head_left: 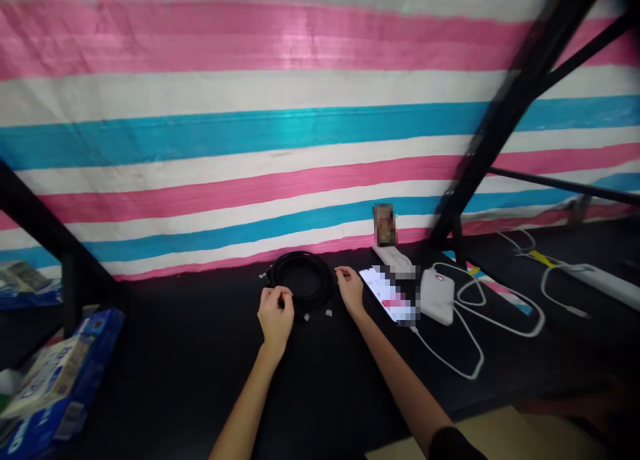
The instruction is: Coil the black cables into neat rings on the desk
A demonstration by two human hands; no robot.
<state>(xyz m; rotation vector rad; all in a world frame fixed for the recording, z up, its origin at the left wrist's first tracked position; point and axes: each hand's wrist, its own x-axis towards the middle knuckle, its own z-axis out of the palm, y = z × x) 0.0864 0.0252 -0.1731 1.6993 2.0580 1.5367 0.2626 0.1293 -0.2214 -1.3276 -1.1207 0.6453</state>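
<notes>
A black cable (320, 299), wound into a round coil, lies on the black tabletop near the striped sheet. My left hand (277, 311) is closed at the coil's lower left edge, its thumb and fingers curled onto the cable. On the opposite side my right hand (351, 290) has its fingers pinched together at the coil's right edge. What lies between those fingertips is partly hidden. Small pale pieces, perhaps connector ends or tags, lie by the coil: one light piece (329, 313) is below it, and another (307, 317) is near my left hand.
Right of my right hand lies a lit phone (387, 293), partly blurred, beside a white power bank (437, 296) with white cords. A white power strip (607, 283) is farther right. Blue packages (95, 353) stand at left. Black frame bars (500, 127) slant down on both sides.
</notes>
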